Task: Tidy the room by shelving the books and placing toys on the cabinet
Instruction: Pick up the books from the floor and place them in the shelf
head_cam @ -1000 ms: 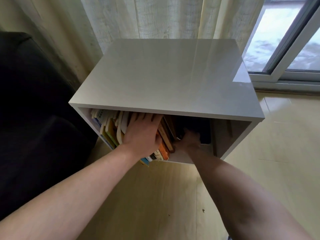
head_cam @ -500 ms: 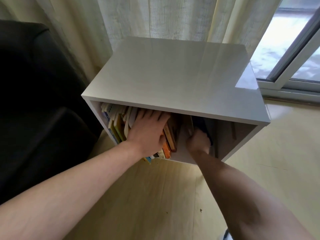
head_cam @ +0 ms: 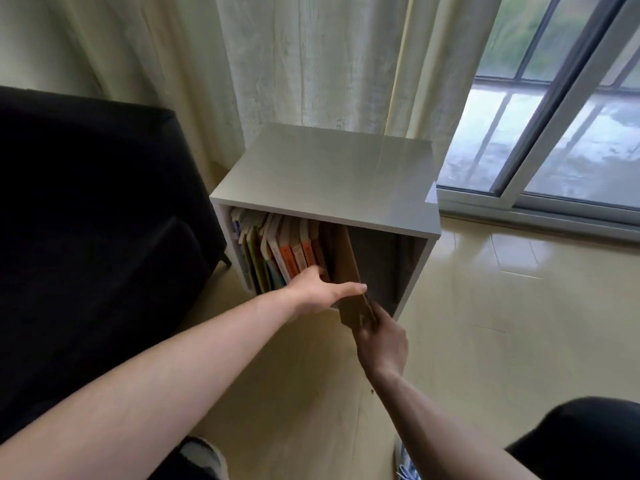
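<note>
My right hand (head_cam: pixel 381 336) pinches the brown book (head_cam: pixel 348 271) at the cabinet (head_cam: pixel 332 174) mouth; my left hand (head_cam: pixel 320 289), fingers spread, steadies the shelved books (head_cam: pixel 277 251).

Head view, down onto cabinet (head_cam: pixel 332 174)

Bare forearms; dark trousers (head_cam: pixel 588 441), perhaps black.

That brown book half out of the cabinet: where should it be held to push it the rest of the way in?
Probably at its near bottom corner, from the front of the cabinet. The brown book stands upright with that end sticking out past the shelf edge, where the right hand pinches it. The left hand lies flat against the other books, so its left face is blocked.
</note>
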Action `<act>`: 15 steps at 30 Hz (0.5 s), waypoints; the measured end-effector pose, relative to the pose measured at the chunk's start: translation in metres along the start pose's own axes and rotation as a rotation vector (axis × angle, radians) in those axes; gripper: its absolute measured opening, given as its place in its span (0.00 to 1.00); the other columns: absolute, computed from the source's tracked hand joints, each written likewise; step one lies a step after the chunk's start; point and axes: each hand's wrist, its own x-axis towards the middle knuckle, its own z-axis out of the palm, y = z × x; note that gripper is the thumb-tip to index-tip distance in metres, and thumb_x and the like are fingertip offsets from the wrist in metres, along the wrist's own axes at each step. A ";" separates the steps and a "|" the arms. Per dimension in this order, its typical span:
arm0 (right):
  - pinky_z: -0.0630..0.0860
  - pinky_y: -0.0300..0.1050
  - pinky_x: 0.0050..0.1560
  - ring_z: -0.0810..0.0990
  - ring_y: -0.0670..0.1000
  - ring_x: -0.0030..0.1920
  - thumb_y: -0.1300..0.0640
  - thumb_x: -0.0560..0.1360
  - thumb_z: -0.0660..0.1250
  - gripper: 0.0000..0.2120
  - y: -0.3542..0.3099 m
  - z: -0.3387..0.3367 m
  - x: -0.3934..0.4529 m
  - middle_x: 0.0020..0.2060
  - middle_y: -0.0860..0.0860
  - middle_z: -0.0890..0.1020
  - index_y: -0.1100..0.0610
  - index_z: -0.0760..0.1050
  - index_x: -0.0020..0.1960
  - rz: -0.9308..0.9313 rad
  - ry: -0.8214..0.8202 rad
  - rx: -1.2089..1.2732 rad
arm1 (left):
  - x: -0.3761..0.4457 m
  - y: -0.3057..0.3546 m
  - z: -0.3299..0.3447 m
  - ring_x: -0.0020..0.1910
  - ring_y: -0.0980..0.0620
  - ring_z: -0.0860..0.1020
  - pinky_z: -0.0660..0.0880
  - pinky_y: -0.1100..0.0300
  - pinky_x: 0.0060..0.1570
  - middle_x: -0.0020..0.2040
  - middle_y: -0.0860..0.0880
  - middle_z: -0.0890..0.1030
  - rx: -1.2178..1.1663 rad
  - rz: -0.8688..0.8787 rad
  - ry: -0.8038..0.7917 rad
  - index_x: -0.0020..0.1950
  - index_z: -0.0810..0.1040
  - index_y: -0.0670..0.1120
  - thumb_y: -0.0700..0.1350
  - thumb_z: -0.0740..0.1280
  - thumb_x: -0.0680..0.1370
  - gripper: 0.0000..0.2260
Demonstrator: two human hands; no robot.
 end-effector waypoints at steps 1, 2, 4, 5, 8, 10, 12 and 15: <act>0.83 0.46 0.41 0.82 0.45 0.42 0.53 0.78 0.69 0.20 0.000 -0.009 -0.008 0.44 0.39 0.84 0.36 0.75 0.65 -0.026 -0.013 -0.010 | -0.007 0.001 0.003 0.76 0.41 0.70 0.71 0.42 0.73 0.79 0.45 0.67 -0.121 -0.034 -0.033 0.82 0.58 0.48 0.74 0.73 0.68 0.52; 0.83 0.45 0.42 0.81 0.45 0.42 0.54 0.78 0.69 0.19 0.001 -0.020 -0.018 0.46 0.40 0.84 0.36 0.75 0.65 -0.056 -0.027 -0.018 | -0.016 0.001 0.004 0.74 0.41 0.72 0.73 0.41 0.72 0.79 0.44 0.68 -0.243 -0.060 -0.062 0.82 0.58 0.47 0.73 0.72 0.69 0.52; 0.82 0.46 0.42 0.81 0.47 0.43 0.54 0.79 0.68 0.19 0.001 -0.041 -0.029 0.48 0.42 0.85 0.38 0.76 0.66 -0.159 -0.044 -0.074 | -0.025 0.000 0.006 0.72 0.42 0.74 0.75 0.42 0.69 0.78 0.44 0.69 -0.425 -0.105 -0.113 0.82 0.59 0.47 0.72 0.71 0.71 0.49; 0.81 0.44 0.41 0.81 0.47 0.43 0.55 0.79 0.68 0.18 -0.001 -0.052 -0.033 0.48 0.43 0.85 0.39 0.77 0.66 -0.226 -0.051 -0.120 | -0.029 -0.002 0.007 0.71 0.41 0.75 0.76 0.43 0.68 0.78 0.44 0.69 -0.484 -0.125 -0.128 0.82 0.61 0.48 0.71 0.70 0.73 0.45; 0.72 0.36 0.35 0.83 0.48 0.41 0.62 0.78 0.69 0.19 -0.017 -0.086 -0.037 0.47 0.43 0.87 0.42 0.81 0.63 -0.440 -0.022 -0.193 | -0.035 -0.012 0.007 0.70 0.39 0.76 0.78 0.47 0.64 0.74 0.47 0.74 -0.568 -0.187 -0.165 0.78 0.67 0.50 0.71 0.65 0.77 0.37; 0.77 0.37 0.37 0.86 0.47 0.44 0.64 0.77 0.71 0.18 -0.031 -0.107 -0.038 0.49 0.43 0.87 0.45 0.83 0.61 -0.594 0.001 -0.199 | -0.036 -0.020 0.007 0.62 0.40 0.81 0.80 0.46 0.62 0.65 0.45 0.82 -0.606 -0.218 -0.184 0.72 0.75 0.47 0.72 0.64 0.76 0.35; 0.78 0.36 0.40 0.87 0.46 0.45 0.63 0.76 0.73 0.16 -0.044 -0.125 -0.035 0.50 0.43 0.87 0.47 0.84 0.60 -0.756 0.031 -0.203 | -0.038 -0.025 0.005 0.56 0.40 0.85 0.84 0.47 0.55 0.58 0.43 0.86 -0.660 -0.222 -0.199 0.67 0.80 0.46 0.72 0.65 0.76 0.33; 0.77 0.36 0.43 0.87 0.46 0.48 0.61 0.76 0.74 0.15 -0.057 -0.146 -0.035 0.51 0.43 0.87 0.47 0.84 0.60 -0.915 -0.002 -0.202 | -0.044 -0.028 0.001 0.55 0.41 0.86 0.83 0.52 0.49 0.55 0.41 0.87 -0.784 -0.191 -0.191 0.64 0.82 0.43 0.63 0.65 0.81 0.26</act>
